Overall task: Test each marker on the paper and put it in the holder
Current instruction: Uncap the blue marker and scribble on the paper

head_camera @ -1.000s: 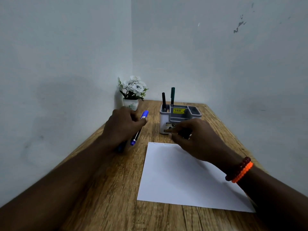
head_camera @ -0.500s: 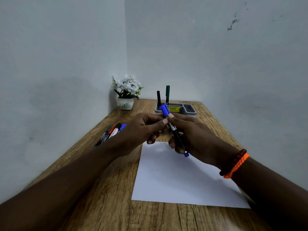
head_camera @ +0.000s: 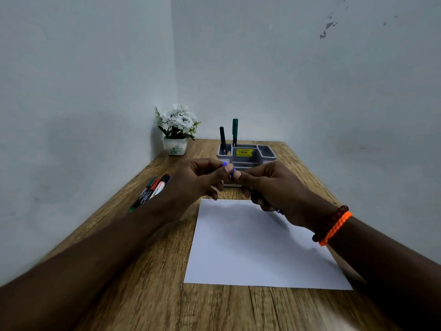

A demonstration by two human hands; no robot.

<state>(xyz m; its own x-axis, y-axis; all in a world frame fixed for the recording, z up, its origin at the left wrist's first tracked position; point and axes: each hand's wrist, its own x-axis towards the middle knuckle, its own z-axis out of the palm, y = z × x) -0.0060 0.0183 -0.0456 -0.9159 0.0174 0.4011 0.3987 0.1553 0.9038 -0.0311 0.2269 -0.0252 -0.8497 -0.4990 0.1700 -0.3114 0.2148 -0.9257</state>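
Head view: wooden table (head_camera: pixel 148 295), white paper (head_camera: pixel 257 247) at centre, holder (head_camera: pixel 267 154) at 12 o'clock. Since a moment ago, left hand (head_camera: pixel 193 185) now pinches the blue marker's cap (head_camera: pixel 230 169), likely uncapping for testing; right hand (head_camera: pixel 272 187) grips its mostly hidden barrel. Spare markers (head_camera: pixel 152 189) lie at 10 o'clock.

A wood-grain tabletop (head_camera: pixel 148 304) filled a corner where two pale grey-white walls met. The right wall (head_camera: pixel 334 91) carried dark scuff marks (head_camera: pixel 325 31) toward one o'clock. At eleven o'clock, against the left wall (head_camera: pixel 71 103), stood a small white pot of white flowers (head_camera: pixel 177 130). The light was dim and even.
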